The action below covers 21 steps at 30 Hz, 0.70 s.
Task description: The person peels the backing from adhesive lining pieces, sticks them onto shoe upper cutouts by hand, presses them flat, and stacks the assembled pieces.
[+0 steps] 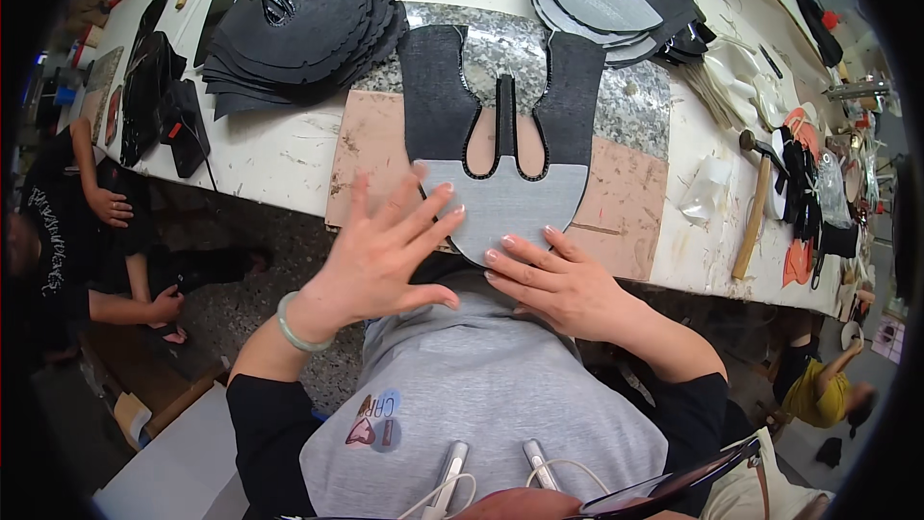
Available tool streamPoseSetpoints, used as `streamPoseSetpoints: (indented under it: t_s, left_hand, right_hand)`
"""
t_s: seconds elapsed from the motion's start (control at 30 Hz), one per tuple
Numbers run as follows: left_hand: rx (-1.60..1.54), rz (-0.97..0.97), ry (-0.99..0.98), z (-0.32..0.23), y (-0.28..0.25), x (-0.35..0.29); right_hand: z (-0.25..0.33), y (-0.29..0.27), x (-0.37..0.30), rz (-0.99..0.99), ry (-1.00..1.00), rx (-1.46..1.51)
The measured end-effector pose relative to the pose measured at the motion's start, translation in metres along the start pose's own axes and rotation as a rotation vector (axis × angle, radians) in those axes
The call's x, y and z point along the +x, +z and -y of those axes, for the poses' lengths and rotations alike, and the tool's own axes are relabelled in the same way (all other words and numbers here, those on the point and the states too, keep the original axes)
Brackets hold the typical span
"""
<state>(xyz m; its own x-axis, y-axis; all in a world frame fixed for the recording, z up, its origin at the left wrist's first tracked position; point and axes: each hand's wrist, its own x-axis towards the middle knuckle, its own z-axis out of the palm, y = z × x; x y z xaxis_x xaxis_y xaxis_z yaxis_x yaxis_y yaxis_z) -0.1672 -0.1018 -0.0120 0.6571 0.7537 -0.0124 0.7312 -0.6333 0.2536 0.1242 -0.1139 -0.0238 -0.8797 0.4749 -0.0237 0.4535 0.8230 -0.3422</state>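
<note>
In front of me lies a flat panel (pixel 525 204), dark above and grey along its rounded lower part, with two tall side flaps. A narrow black strip (pixel 505 120) stands up between its two rounded cutouts. My left hand (pixel 375 255), a pale green bangle at the wrist, has its fingers spread at the panel's lower left edge; whether the fingertips press on it I cannot tell. My right hand (pixel 558 284) rests with outstretched fingers on the lower right edge. Neither hand grips anything.
Beneath the panel are a tan board (pixel 626 202) and a speckled stone slab (pixel 635 101). Stacked dark panels (pixel 289 29) lie back left, grey-faced ones (pixel 597 0) back right. A hammer (pixel 754 202) lies right. People sit at left (pixel 58 231) and far right (pixel 823 390).
</note>
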Motion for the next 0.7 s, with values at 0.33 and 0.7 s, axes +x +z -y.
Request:
streamPoseSetpoints:
  t_s: [0.33, 0.7]
  left_hand:
    - [0.065, -0.114, 0.078, 0.015, 0.005, 0.003]
    - [-1.066, -0.105, -0.503, -0.003, -0.012, -0.021]
  right_hand:
    - [-0.001, -0.001, -0.002, -0.045, -0.012, 0.112]
    - [0.012, 0.019, 0.023, -0.556, 0.067, 0.088]
